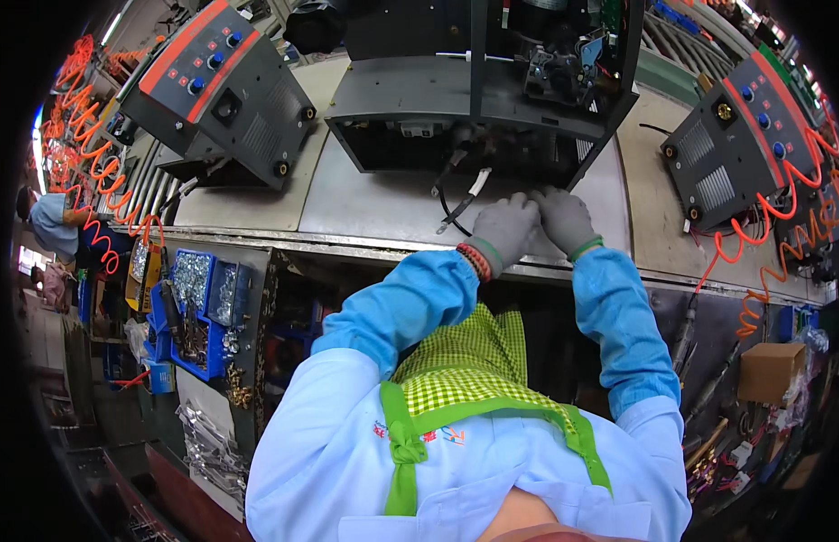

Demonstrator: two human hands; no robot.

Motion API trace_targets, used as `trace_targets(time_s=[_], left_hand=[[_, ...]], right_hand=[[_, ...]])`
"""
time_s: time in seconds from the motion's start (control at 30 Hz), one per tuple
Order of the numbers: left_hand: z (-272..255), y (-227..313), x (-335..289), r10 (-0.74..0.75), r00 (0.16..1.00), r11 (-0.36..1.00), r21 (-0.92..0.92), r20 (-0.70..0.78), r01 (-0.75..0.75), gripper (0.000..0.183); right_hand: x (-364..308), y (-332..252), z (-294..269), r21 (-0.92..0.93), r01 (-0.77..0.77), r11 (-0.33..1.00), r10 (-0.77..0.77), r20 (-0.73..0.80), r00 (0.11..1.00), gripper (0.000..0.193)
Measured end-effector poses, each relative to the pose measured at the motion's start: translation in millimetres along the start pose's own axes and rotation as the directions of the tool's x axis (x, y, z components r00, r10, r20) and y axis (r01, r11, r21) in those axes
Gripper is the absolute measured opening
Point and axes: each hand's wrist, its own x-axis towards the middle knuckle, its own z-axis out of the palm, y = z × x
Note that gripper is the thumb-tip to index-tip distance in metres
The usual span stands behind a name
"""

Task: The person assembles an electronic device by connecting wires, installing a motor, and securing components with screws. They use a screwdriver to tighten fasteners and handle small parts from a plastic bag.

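Both my hands wear grey gloves and meet at the lower front edge of a dark grey open machine housing [410,88] on the bench. My left hand [507,230] has its fingers bent and bunched; what they hold, if anything, is hidden. Close beside it, my right hand [566,220] is also closed, its fingertips against the housing's lower opening. To the left of my left hand, a black cable [456,215] with metal end lugs and a white sleeve [480,181] hangs out of the opening. Wiring and parts inside the housing are in shadow.
Similar grey machines with orange-edged knob panels stand left [230,99] and right [740,135]. Coiled orange air hoses [103,181] hang at both sides. Blue bins [192,289] of small hardware sit at left; a cardboard box [770,372] is at right. Another person [54,221] is far left.
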Motion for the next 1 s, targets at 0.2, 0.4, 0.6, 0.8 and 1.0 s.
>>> trace_targets(time_s=[0.2, 0.4, 0.6, 0.8, 1.0], left_hand=[[-130.1, 7.0, 76.8, 0.349, 0.707, 0.937, 0.21, -0.616, -0.279, 0.047], [-132.4, -20.0, 130.7, 0.292, 0.858, 0.898, 0.43, -0.422, -0.094, 0.056], [-123.7, -17.2, 141.0, 0.16, 0.912, 0.921, 0.389, -0.377, -0.001, 0.052], [-109.2, -26.4, 144.8, 0.264, 0.815, 0.928, 0.366, -0.515, -0.069, 0.046], [-102.0, -29.9, 146.2, 0.3, 0.759, 0.923, 0.377, -0.578, -0.078, 0.048]], right_hand=[[0.2, 9.6, -34.8, 0.91, -0.022, 0.414, 0.4, -0.16, 0.902, 0.02], [25.2, -15.6, -20.4, 0.775, -0.058, 0.629, 0.467, -0.317, 0.826, 0.027], [72.5, 1.8, -2.3, 0.612, -0.171, 0.772, 0.549, -0.506, 0.666, 0.02], [77.0, 13.9, -4.8, 0.537, -0.129, 0.834, 0.405, -0.436, 0.803, 0.022], [74.3, 18.2, 2.8, 0.573, -0.133, 0.809, 0.415, -0.396, 0.819, 0.022]])
